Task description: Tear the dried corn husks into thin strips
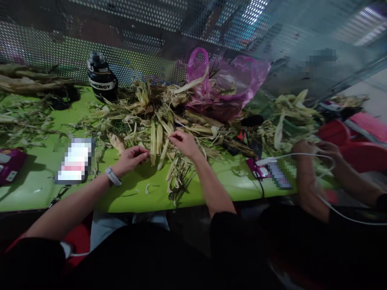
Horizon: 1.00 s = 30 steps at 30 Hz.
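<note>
Long, slim, pale yellow-green husk strip is the bit to look at in the head view, lying on the bright green covered counter right between the two hands. From the left hand it's at about 3 o'clock, just beside the fingertips, and I can't tell if they actually touch it. From the right hand it's at roughly 9 o'clock and a bit further off, so the left is the nearer one.

As for how it points: long axis runs pretty much 12 to 6, with the low end aimed at the wearer and the top end going up into the big heap of dry, tangled plant scraps. There's a second pale slanted strip next to it, more of a 1-to-7 lean, and its upper end is near the right fingertips, so the right hand is closer to that one.

Hands, fwiw: left has thumb and index drawn in narrow, almost meeting. Right is narrow too, in a pinch shape over the edge of the heap. Could be something thin in either, too small for me to tell.

Also around: a see-through pink-purple plastic bag at about 1 o'clock from the right hand, and a chunky black jug with white lettering near 11 o'clock from the left.
</note>
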Each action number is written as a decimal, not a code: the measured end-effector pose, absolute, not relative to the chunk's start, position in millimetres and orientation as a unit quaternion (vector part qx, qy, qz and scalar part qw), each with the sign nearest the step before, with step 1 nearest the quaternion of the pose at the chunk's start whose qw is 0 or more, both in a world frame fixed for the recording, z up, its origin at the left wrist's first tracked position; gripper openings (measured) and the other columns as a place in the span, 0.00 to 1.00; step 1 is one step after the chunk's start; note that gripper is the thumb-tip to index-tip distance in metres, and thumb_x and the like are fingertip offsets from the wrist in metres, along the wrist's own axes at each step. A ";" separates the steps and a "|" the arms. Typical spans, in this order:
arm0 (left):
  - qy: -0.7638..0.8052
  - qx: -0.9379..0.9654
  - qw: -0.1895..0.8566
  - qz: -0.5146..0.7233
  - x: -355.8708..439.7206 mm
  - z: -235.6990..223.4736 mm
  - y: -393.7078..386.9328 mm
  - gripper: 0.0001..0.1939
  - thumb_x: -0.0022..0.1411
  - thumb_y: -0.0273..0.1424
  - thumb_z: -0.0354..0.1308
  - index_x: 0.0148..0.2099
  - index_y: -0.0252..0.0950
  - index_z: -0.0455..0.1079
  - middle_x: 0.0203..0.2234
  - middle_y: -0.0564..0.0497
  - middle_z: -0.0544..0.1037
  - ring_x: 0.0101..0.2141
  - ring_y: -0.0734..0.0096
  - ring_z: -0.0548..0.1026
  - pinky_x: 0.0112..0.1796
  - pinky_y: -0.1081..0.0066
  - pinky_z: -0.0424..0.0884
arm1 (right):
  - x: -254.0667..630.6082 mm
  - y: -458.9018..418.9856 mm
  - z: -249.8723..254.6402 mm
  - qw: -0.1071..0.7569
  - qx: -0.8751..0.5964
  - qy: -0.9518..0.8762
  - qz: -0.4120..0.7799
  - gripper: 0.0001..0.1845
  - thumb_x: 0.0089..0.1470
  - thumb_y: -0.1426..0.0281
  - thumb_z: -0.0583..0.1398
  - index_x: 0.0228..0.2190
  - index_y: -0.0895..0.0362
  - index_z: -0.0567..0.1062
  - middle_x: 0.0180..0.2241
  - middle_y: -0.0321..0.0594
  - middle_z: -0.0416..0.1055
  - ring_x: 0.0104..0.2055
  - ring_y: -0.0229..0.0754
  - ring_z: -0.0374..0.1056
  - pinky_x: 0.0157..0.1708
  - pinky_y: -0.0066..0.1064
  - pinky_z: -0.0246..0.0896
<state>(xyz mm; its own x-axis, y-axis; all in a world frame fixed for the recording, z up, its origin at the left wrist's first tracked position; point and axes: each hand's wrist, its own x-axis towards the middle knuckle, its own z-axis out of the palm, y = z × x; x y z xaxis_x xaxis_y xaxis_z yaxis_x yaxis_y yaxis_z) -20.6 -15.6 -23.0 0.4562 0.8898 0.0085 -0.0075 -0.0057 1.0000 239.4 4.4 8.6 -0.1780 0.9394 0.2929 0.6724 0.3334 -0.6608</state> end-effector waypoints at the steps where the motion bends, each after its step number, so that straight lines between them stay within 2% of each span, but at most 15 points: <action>1: 0.364 0.604 0.603 0.374 -21.0 -23.4 -15.1 0.16 0.53 0.41 0.64 0.38 0.35 0.74 0.25 0.50 0.76 0.26 0.74 0.72 0.28 0.73 0.69 | 233.6 8.8 10.1 0.337 -0.535 -0.753 0.181 0.11 0.56 0.63 0.57 0.33 0.57 0.75 0.29 0.38 0.72 0.31 0.39 0.65 0.34 0.30 0.58; 5: 0.371 0.596 0.590 0.398 -23.1 -22.0 -13.4 0.15 0.54 0.41 0.64 0.39 0.35 0.74 0.28 0.50 0.77 0.27 0.73 0.73 0.29 0.73 0.69 | 203.9 37.7 15.4 0.288 -0.482 -0.817 0.127 0.13 0.57 0.65 0.56 0.41 0.57 0.75 0.41 0.44 0.72 0.43 0.44 0.66 0.45 0.34 0.58; 7: 0.376 0.590 0.586 0.410 -24.5 -20.4 -12.3 0.16 0.54 0.41 0.64 0.39 0.34 0.74 0.29 0.50 0.78 0.28 0.73 0.74 0.29 0.73 0.69 | 185.9 56.2 12.8 0.255 -0.464 -0.842 0.100 0.16 0.57 0.66 0.56 0.45 0.58 0.74 0.46 0.46 0.71 0.49 0.46 0.63 0.51 0.36 0.54; 10: 0.379 0.582 0.587 0.417 -26.4 -19.4 -10.3 0.17 0.52 0.42 0.65 0.39 0.34 0.74 0.27 0.50 0.78 0.27 0.73 0.73 0.29 0.72 0.69 | 156.8 79.0 2.2 0.190 -0.451 -0.869 0.081 0.20 0.56 0.69 0.57 0.50 0.60 0.72 0.51 0.48 0.69 0.54 0.48 0.60 0.55 0.38 0.50; 12: 0.383 0.578 0.586 0.420 -27.1 -19.5 -9.2 0.18 0.51 0.42 0.65 0.39 0.34 0.75 0.26 0.50 0.78 0.26 0.73 0.73 0.28 0.72 0.68 | 140.0 87.4 -5.3 0.144 -0.455 -0.876 0.070 0.21 0.54 0.69 0.59 0.50 0.61 0.72 0.53 0.49 0.68 0.55 0.50 0.57 0.56 0.40 0.49; 15: 0.388 0.569 0.584 0.430 -27.6 -18.9 -9.2 0.18 0.50 0.43 0.66 0.38 0.34 0.75 0.26 0.50 0.78 0.26 0.74 0.73 0.28 0.72 0.68 | 128.5 91.3 -10.6 0.109 -0.457 -0.880 0.067 0.15 0.51 0.73 0.59 0.43 0.60 0.76 0.50 0.48 0.69 0.54 0.50 0.57 0.56 0.41 0.48; 17: 0.387 0.562 0.585 0.439 -28.1 -16.6 -10.3 0.18 0.50 0.42 0.66 0.38 0.34 0.75 0.27 0.50 0.78 0.26 0.74 0.73 0.29 0.73 0.68 | 132.9 90.5 -10.0 0.146 -0.454 -0.876 0.076 0.12 0.51 0.75 0.58 0.38 0.59 0.77 0.49 0.46 0.70 0.54 0.48 0.58 0.56 0.40 0.48; 20: 0.383 0.537 0.588 0.468 -29.6 -10.5 -12.0 0.17 0.52 0.42 0.66 0.39 0.35 0.75 0.30 0.49 0.79 0.29 0.73 0.74 0.29 0.74 0.68 | 151.8 85.7 -8.3 0.280 -0.468 -0.830 0.114 0.09 0.53 0.73 0.58 0.34 0.58 0.78 0.44 0.45 0.72 0.50 0.45 0.62 0.55 0.39 0.51; 22: 0.379 0.516 0.586 0.496 -31.1 -6.9 -11.9 0.16 0.53 0.41 0.65 0.40 0.36 0.75 0.33 0.48 0.79 0.32 0.72 0.75 0.30 0.74 0.69 | 164.8 79.6 -10.3 0.375 -0.487 -0.768 0.179 0.08 0.51 0.69 0.60 0.33 0.59 0.77 0.40 0.45 0.73 0.46 0.43 0.66 0.52 0.38 0.56; 24: 0.377 0.502 0.584 0.516 -32.1 -5.6 -10.5 0.16 0.53 0.41 0.66 0.40 0.36 0.75 0.34 0.48 0.80 0.34 0.72 0.76 0.31 0.74 0.69 | 172.8 70.9 -15.5 0.436 -0.493 -0.696 0.287 0.11 0.48 0.65 0.63 0.32 0.60 0.76 0.37 0.44 0.73 0.41 0.41 0.68 0.48 0.37 0.62; 27: 0.376 0.489 0.583 0.529 -32.4 -7.8 -8.3 0.16 0.52 0.40 0.66 0.40 0.37 0.76 0.35 0.48 0.80 0.35 0.72 0.76 0.32 0.74 0.69 | 173.3 55.6 -26.3 0.454 -0.473 -0.615 0.437 0.18 0.42 0.60 0.67 0.32 0.59 0.75 0.33 0.40 0.74 0.38 0.39 0.70 0.43 0.35 0.66; 30: 0.379 0.496 0.569 0.535 -31.7 -10.7 -8.2 0.15 0.52 0.40 0.66 0.41 0.38 0.76 0.34 0.49 0.79 0.33 0.72 0.75 0.33 0.72 0.70 | 167.1 42.3 -34.1 0.461 -0.468 -0.581 0.480 0.19 0.38 0.59 0.68 0.30 0.59 0.75 0.30 0.38 0.75 0.36 0.38 0.70 0.42 0.33 0.66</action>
